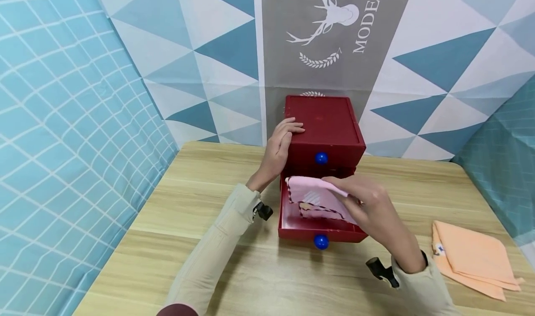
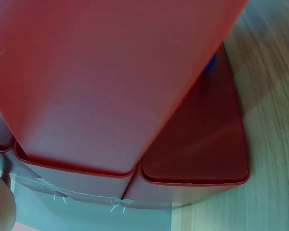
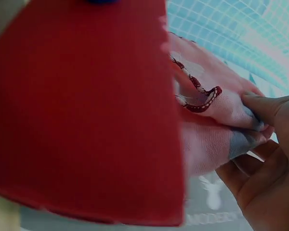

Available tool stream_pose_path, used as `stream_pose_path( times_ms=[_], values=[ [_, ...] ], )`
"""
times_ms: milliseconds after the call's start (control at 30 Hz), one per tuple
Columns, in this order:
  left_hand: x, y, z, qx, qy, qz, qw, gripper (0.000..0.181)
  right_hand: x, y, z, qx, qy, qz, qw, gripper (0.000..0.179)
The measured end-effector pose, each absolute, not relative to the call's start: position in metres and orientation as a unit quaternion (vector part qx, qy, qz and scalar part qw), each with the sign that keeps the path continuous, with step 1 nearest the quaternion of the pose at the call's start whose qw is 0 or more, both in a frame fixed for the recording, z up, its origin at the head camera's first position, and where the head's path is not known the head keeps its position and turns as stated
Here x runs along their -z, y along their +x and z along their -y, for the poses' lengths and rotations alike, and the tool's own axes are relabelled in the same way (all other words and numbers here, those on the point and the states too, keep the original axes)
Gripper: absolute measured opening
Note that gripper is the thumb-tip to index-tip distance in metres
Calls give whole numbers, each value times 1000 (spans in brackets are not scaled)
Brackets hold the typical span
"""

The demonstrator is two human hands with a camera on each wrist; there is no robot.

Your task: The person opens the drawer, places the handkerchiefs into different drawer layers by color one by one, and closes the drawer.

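A red drawer box (image 1: 322,118) with blue ball knobs stands at the back of the table. Its lower drawer (image 1: 292,220) is pulled out; the upper one is closed. My left hand (image 1: 277,148) rests on the box's left top edge, fingers lying over the lid. Between thumb and fingers, my right hand (image 1: 369,204) pinches a folded pink towel (image 1: 309,190) with a dark red and white stitched edge. The towel is over the open drawer, partly inside its outline. In the right wrist view the drawer front (image 3: 86,115) hides part of the towel (image 3: 207,139).
A folded orange towel (image 1: 476,255) lies on the wooden table (image 1: 175,213) at the right. A patterned wall covering (image 1: 225,51) rises directly behind the box. Blue gridded sheeting (image 1: 62,121) borders the left side.
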State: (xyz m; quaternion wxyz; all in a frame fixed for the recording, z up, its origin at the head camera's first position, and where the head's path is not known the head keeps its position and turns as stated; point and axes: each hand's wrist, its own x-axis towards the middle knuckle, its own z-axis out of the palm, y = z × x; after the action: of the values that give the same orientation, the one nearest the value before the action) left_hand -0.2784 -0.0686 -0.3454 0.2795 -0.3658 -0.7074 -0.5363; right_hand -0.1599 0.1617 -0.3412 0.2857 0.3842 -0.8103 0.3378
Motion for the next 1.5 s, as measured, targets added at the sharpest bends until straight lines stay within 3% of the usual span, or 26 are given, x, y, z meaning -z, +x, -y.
stream_pose_path(
  times_ms=[67,333,700,833,1033,1500],
  values=[
    [346,-279,69,536,-361,710,280,32,347,-164,-159,-351,379,815,261,45],
    [347,-280,71,539,-365,702,288,31,363,-179,-158,-338,319,869,168,28],
    [348,-280,67,540,-357,709,281,31,374,-191,-162,-330,316,881,125,29],
    [350,-282,67,538,-360,708,282,31,378,-193,-162,-314,306,888,140,29],
    [366,-302,68,537,-362,706,286,34,378,-196,-163,-251,279,902,213,43],
    [375,-312,70,525,-351,720,287,37,355,-163,-160,-292,313,872,240,23]
  ],
)
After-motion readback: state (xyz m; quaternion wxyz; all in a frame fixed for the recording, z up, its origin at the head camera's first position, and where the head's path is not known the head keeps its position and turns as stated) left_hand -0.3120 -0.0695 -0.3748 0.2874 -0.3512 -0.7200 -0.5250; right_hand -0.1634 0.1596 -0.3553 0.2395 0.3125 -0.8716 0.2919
